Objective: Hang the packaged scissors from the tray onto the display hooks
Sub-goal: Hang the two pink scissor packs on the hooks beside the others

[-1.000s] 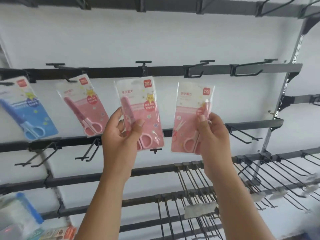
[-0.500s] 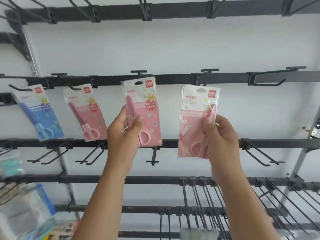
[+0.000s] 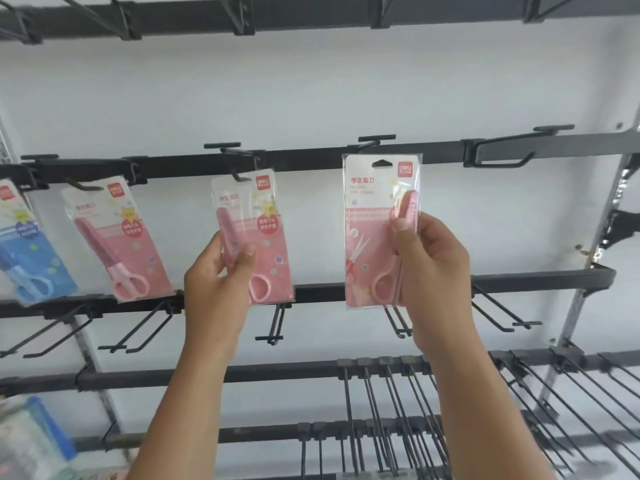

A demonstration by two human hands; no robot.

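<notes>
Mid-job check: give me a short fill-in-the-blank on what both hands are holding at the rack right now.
1. The right hand holds a pink scissors pack whose hang hole is ____ threaded on a hook.
2. The left hand grips the pack whose top sits at a ____.
3. The leftmost hanging pack is coloured ____.
4. Between that pack and the left hand hangs ____ pink pack.

Missing words: not yet; hook; blue; one

Glossy plastic scissors pack [image 3: 381,230], matt metal hooks [image 3: 502,157]
</notes>
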